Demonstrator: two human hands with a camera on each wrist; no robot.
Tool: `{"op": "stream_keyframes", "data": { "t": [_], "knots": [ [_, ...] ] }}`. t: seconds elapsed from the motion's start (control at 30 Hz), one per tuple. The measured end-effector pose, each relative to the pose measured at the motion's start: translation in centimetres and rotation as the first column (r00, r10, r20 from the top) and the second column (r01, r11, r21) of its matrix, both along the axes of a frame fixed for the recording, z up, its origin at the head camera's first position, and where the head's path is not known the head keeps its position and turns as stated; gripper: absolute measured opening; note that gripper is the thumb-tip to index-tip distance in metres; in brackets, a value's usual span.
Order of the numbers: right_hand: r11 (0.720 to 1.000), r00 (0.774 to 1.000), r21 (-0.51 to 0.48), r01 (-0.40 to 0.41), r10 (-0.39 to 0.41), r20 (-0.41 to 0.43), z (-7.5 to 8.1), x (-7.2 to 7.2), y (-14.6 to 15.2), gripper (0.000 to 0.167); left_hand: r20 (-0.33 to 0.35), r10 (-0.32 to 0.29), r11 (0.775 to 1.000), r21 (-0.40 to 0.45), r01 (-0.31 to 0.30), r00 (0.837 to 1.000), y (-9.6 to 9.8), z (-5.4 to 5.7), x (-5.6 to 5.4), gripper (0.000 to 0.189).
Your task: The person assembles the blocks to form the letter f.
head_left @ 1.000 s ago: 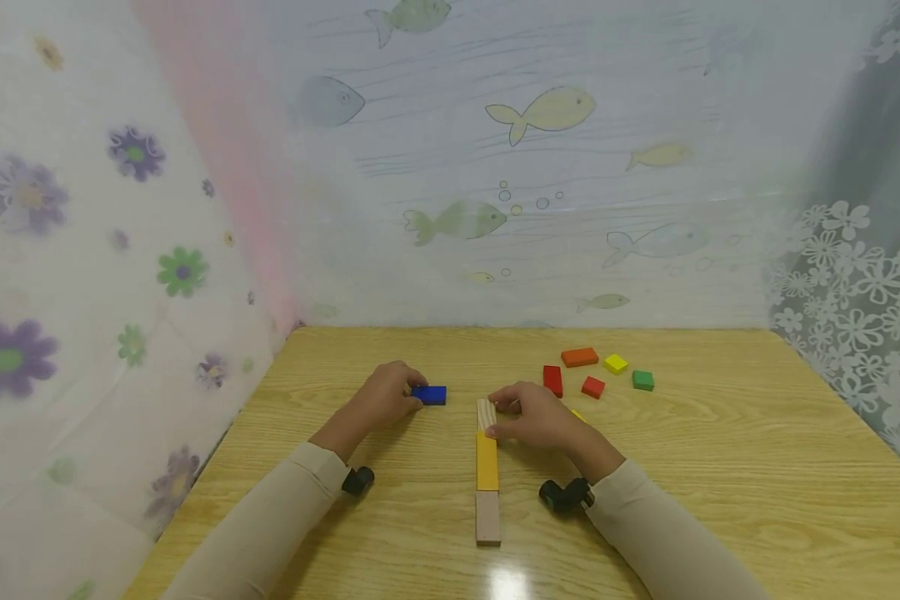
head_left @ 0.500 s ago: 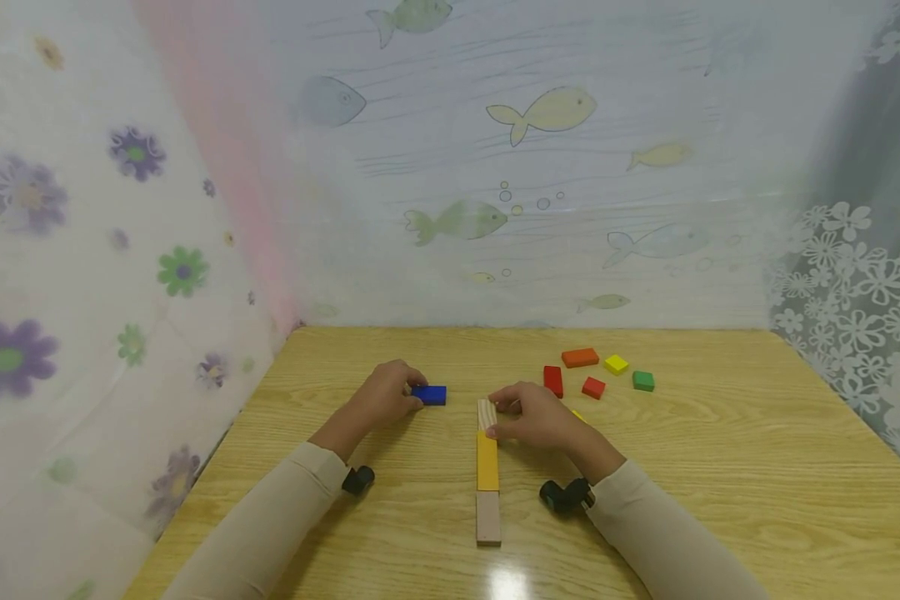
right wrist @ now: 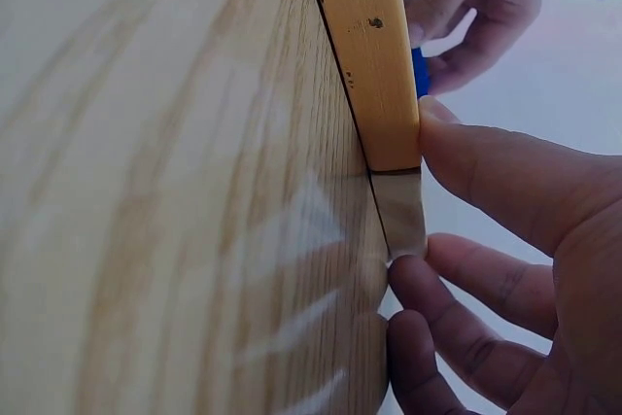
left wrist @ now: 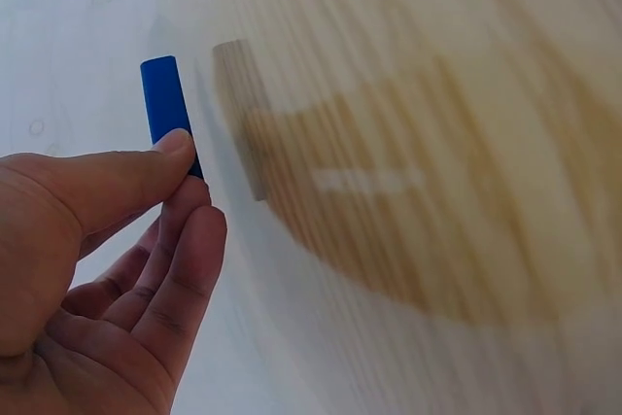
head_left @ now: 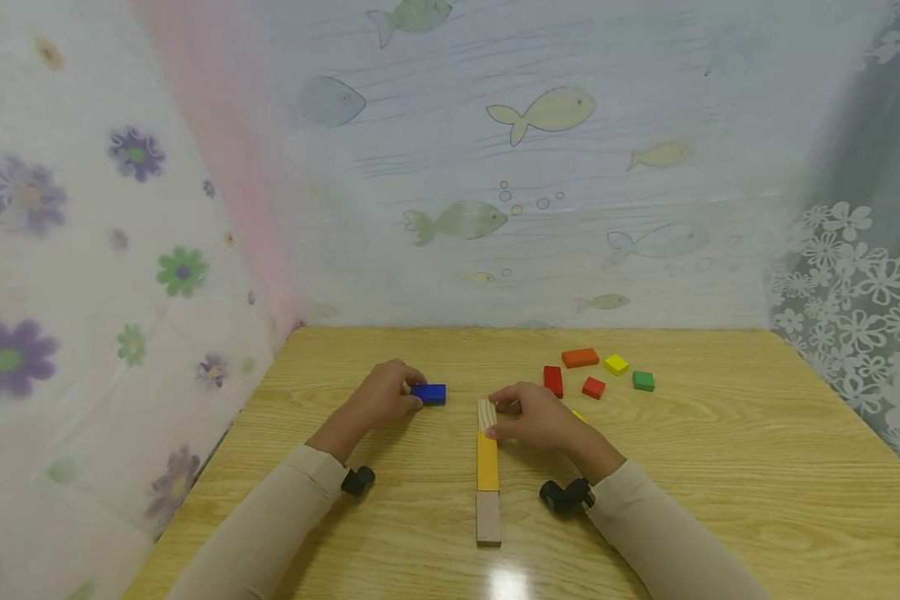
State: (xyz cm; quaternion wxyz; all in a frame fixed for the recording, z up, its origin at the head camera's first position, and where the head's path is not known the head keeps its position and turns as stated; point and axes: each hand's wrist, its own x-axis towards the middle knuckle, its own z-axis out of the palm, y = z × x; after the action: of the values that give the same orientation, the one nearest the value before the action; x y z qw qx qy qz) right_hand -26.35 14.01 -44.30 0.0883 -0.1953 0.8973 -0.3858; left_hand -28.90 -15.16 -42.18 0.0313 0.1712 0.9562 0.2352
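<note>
In the head view my left hand [head_left: 388, 393] pinches one end of a blue block [head_left: 432, 394] between thumb and fingers. The left wrist view shows that block [left wrist: 163, 94] raised a little above its reflection in the tabletop. My right hand [head_left: 536, 417] holds a pale wood-grain block [head_left: 485, 412], fingertips at its far end and thumb near its joint with a yellow-orange block [head_left: 487, 461]. Nearest me, a brownish block [head_left: 488, 517] completes a straight line of three, end to end. In the right wrist view the yellow-orange block [right wrist: 364, 55] meets the pale block [right wrist: 400, 209].
Right of the row lie an orange block [head_left: 580, 357], a long red block [head_left: 552, 381], a small red one [head_left: 593, 387], a yellow one [head_left: 616, 364] and a green one [head_left: 643, 381]. Another yellow piece [head_left: 578, 415] is mostly hidden behind my right hand.
My left hand and the blue block have shifted very slightly up and to the left. The right hand and the row of blocks have stayed in place.
</note>
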Motion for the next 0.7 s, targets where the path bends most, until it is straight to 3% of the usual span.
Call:
{"op": "stream_keyframes", "data": {
  "t": [0.37,0.7],
  "knots": [
    [1.0,1.0,0.01,-0.001,0.001,0.003,0.0,0.1,0.0,0.053,-0.026,-0.006,0.999,0.039,0.007,1.0,-0.1,0.2,0.3,0.032],
    [1.0,1.0,0.006,0.008,-0.008,0.001,0.1,0.2,-0.1,0.052,-0.035,0.034,0.997,0.071,-0.031,0.999,-0.2,0.3,1.2,0.032]
  ]
}}
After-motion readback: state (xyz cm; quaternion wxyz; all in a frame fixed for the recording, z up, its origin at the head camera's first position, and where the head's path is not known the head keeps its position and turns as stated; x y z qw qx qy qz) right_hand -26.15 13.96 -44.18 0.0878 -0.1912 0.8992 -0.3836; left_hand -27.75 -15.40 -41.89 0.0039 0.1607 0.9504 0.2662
